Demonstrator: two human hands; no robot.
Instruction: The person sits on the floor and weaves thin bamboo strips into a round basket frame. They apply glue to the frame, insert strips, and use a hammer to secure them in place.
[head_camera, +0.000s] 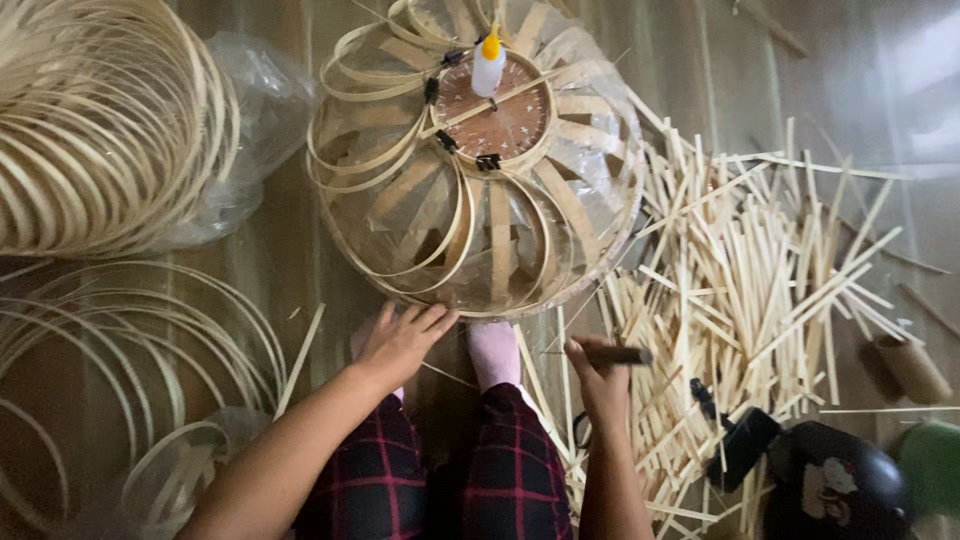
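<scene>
The left hand (400, 340) lies flat with fingers spread on the near rim of the round bamboo frame (475, 160). The right hand (600, 375), just below the frame, squeezes a brown stick (618, 354). Loose bamboo sticks (740, 290) lie right of the frame.

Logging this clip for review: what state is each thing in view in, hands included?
Left hand: open, fingers resting on the frame's rim.
Right hand: closed around a dark stick.
Bamboo lamp frame: lying on the floor, partly woven, clips on its centre ring.
Glue bottle: lying on the round wooden disc, capped.
Bamboo strips: loose, scattered in a pile.
Bamboo hoops: coiled, lying flat.
</scene>
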